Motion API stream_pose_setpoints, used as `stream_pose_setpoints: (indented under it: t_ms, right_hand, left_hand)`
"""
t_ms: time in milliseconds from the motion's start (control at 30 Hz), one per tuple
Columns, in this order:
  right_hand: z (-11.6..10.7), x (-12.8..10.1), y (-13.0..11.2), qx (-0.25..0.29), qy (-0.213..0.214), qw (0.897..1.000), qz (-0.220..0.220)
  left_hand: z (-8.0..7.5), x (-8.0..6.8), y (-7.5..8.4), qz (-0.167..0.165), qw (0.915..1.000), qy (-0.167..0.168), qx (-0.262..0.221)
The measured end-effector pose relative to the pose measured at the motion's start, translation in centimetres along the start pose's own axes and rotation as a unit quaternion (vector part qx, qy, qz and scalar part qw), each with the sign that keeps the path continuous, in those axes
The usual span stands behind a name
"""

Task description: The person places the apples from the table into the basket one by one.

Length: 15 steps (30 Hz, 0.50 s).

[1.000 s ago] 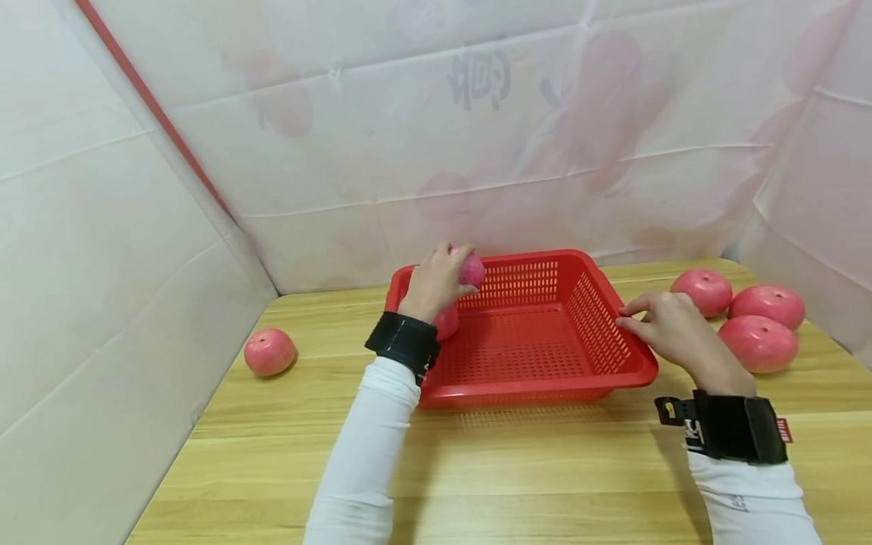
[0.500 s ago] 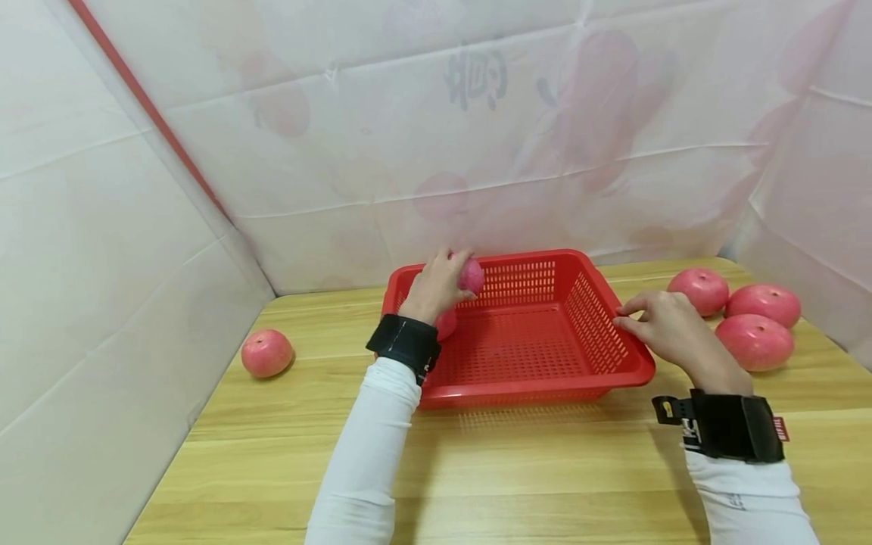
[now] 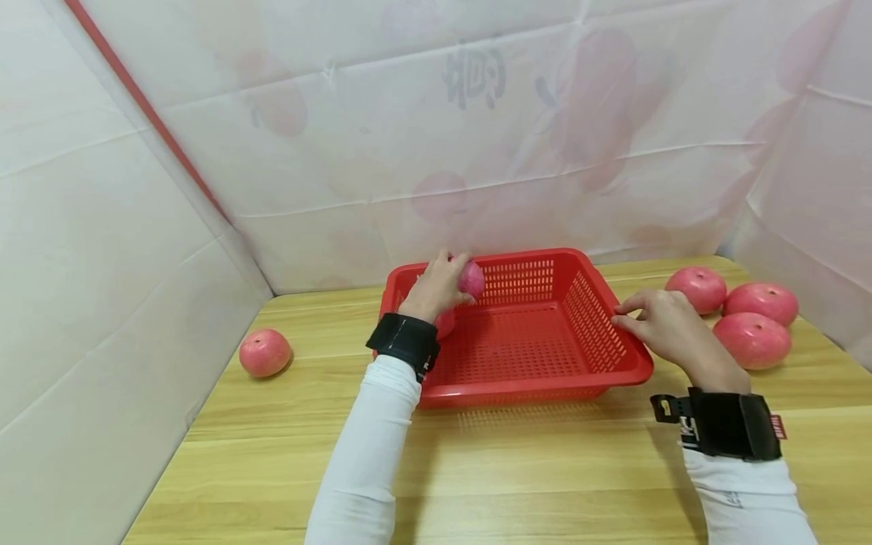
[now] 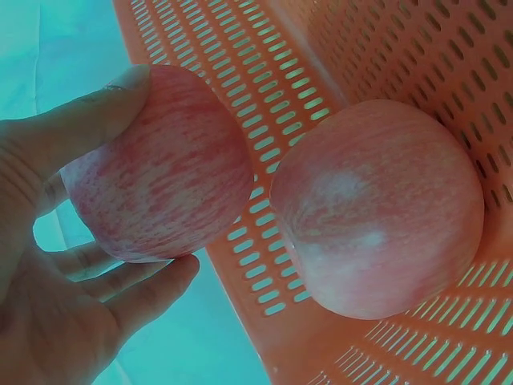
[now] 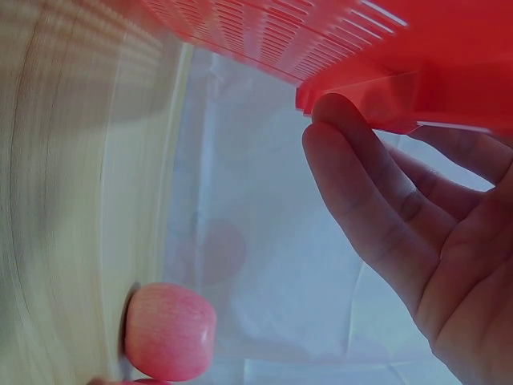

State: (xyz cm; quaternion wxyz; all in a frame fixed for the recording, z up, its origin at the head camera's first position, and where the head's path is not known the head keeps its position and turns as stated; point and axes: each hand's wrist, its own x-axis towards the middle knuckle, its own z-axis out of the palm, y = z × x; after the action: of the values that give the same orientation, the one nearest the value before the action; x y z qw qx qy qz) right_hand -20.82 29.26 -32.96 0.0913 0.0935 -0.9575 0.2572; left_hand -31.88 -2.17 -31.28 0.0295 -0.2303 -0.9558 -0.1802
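Observation:
My left hand (image 3: 432, 291) grips a pink-red apple (image 3: 471, 281) over the left part of a red slotted plastic basket (image 3: 524, 391). In the left wrist view, the thumb lies across the top of this held apple (image 4: 164, 168) and the fingers curl beneath it. Another apple (image 4: 377, 212) rests inside the basket against its wall, partly hidden by the hand in the head view. At the basket's right rim, my right hand (image 3: 671, 329) pinches the edge between thumb and fingers. The right wrist view has those fingertips (image 5: 341, 116) right at the rim's underside.
Three apples sit close together on the wooden table (image 3: 518, 484) to the right of the basket, including a front one (image 3: 752, 341). A single apple (image 3: 265, 353) lies near the table's left edge. Pale fabric walls (image 3: 327, 166) enclose the back and sides.
My left hand and its apple have sunk slightly toward the basket. The right hand keeps its place on the rim; the head view has shifted a little.

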Motion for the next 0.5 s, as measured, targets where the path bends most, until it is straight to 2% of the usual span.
stream_pose_setpoints:
  t_ms: [500]
  right_hand:
    - [-0.17, -0.12, 0.05, 0.002, -0.002, 1.000, 0.005]
  left_hand:
    - [0.47, 0.69, 0.36, -0.017, 0.9984, -0.036, 0.039]
